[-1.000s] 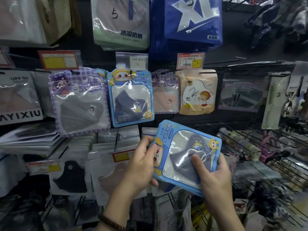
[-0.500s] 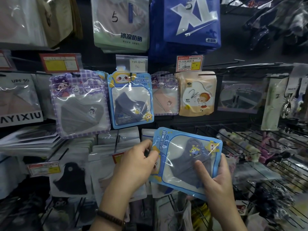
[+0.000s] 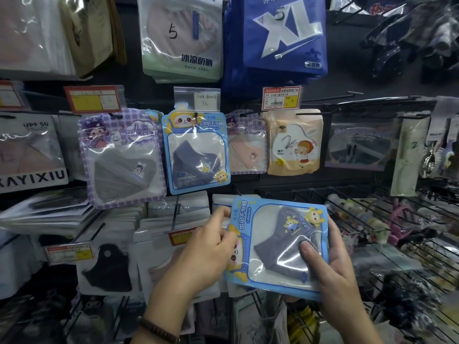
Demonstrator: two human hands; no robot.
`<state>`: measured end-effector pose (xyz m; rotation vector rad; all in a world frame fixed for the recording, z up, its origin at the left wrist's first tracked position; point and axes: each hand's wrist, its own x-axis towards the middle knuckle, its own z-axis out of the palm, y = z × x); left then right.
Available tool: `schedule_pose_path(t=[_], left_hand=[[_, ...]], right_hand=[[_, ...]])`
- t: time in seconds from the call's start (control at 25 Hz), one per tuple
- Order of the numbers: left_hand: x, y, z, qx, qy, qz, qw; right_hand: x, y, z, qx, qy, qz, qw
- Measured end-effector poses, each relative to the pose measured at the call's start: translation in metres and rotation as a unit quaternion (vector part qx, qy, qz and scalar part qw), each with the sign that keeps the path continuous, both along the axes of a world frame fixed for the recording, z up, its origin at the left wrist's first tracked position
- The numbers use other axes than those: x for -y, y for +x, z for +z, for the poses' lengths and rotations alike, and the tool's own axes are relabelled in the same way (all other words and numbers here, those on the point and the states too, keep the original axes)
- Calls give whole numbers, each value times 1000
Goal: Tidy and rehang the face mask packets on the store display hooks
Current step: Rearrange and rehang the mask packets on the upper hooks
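I hold a blue face mask packet [image 3: 275, 244] sideways in front of the display, its header end to the left. My left hand [image 3: 206, 254] pinches that header end. My right hand [image 3: 330, 266] grips the opposite end, thumb on the clear window over the grey mask. Straight above, a matching blue packet [image 3: 196, 152] hangs on a display hook [image 3: 196, 115]. A purple checked packet [image 3: 121, 157] hangs to its left, tilted. A smaller purple packet [image 3: 244, 145] and a beige packet [image 3: 293, 142] hang to the right.
Large green [image 3: 181, 38] and blue XL [image 3: 283, 36] packs hang on the row above. White packets [image 3: 159, 219] and price tags [image 3: 69, 253] fill the hooks below. A black wire rack [image 3: 397, 232] with small goods stands at the right.
Both hands have turned the packet a little counter-clockwise and lowered it slightly. The left fingers shifted along the header end; the right thumb stayed on the window.
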<state>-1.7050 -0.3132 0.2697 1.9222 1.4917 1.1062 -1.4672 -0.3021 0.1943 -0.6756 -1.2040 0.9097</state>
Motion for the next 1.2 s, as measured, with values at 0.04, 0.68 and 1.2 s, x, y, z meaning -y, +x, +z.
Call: schedule_pose_path(t=[0.04, 0.68, 1.2], left_hand=[[-1, -2, -1, -11, -6, -6, 1000], [-5, -11, 75, -295, 200, 41, 933], [-38, -51, 71, 181, 210, 128, 952]], right_hand=[[0, 0, 0, -7, 1, -1, 1000], [-12, -29, 105, 358, 122, -276, 884], [-54, -102, 160, 34, 40, 49, 997]])
